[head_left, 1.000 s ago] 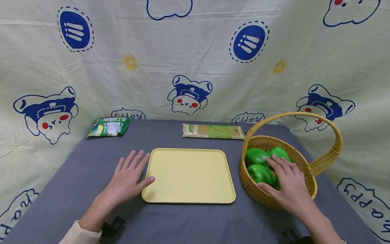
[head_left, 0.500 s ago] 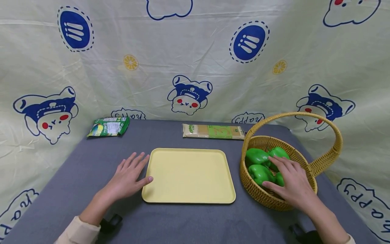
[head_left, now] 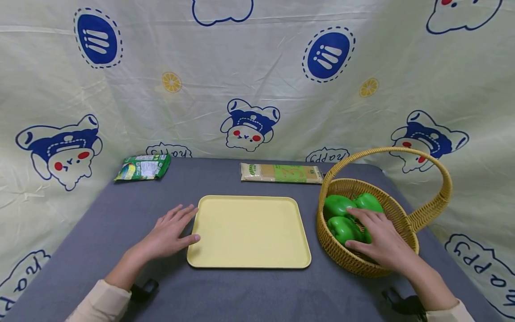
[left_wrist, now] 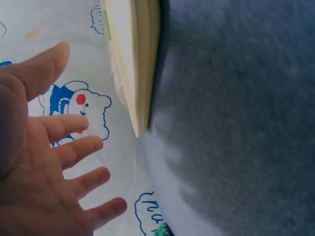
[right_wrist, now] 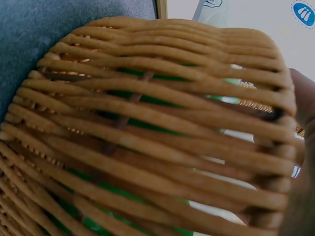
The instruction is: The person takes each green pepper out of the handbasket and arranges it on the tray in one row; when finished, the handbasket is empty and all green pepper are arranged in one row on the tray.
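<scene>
My left hand [head_left: 170, 232] hovers at the left edge of a pale yellow tray [head_left: 249, 232]. Its fingers and thumb are spread and hold nothing, as the left wrist view also shows. On the right, my right hand [head_left: 380, 241] reaches over the near rim into a woven basket [head_left: 342, 261] with a tall arched handle. Several green bell peppers [head_left: 342, 229] lie inside. The loosely bent fingers and thumb sit above the nearest pepper, which they partly hide. In the right wrist view the basket's woven side [right_wrist: 157, 123] covers most of that hand.
A green snack packet [head_left: 142, 167] lies at the back left of the grey tabletop [head_left: 201, 295]. At the back middle is a long pack of noodles [head_left: 281, 173], its right end close to the basket. A printed white curtain [head_left: 257, 67] surrounds the table.
My right hand shifts slightly toward the near rim of the basket, its fingers bending a little more. My left hand sinks a little beside the tray. The peppers stay in place.
</scene>
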Action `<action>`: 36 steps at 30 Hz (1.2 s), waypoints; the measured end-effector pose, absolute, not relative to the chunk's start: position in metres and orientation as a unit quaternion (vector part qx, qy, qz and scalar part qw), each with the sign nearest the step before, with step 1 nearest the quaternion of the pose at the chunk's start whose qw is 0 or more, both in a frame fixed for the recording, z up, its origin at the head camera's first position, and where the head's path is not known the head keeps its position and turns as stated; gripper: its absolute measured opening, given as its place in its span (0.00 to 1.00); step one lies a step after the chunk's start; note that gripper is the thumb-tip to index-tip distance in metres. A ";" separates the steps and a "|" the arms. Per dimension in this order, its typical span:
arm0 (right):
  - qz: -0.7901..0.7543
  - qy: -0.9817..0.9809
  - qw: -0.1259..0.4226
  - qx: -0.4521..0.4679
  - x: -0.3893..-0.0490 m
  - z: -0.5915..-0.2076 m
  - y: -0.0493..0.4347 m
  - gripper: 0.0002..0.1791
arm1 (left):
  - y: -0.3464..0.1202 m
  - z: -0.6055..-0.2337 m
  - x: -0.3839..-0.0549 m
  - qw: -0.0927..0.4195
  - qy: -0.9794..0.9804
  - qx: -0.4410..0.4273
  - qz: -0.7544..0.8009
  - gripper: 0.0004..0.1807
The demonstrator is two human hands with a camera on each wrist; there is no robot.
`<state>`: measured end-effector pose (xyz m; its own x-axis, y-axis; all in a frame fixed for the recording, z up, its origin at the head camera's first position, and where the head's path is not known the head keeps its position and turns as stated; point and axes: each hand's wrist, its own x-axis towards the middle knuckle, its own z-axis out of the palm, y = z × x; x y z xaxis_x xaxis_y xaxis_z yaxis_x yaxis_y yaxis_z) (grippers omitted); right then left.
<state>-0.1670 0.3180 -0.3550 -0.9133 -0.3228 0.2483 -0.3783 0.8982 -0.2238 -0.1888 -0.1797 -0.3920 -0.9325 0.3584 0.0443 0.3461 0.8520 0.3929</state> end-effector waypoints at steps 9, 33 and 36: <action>0.142 -0.970 0.061 0.190 -0.174 -0.357 0.320 0.41 | -0.187 -0.397 -0.196 0.042 0.953 0.197 0.224 0.40; 0.117 -0.972 0.018 0.204 -0.186 -0.362 0.315 0.40 | -0.199 -0.407 -0.210 0.101 0.933 0.235 0.252 0.42; 0.115 -0.971 0.021 0.210 -0.187 -0.363 0.315 0.39 | -0.200 -0.408 -0.211 0.108 0.932 0.236 0.252 0.42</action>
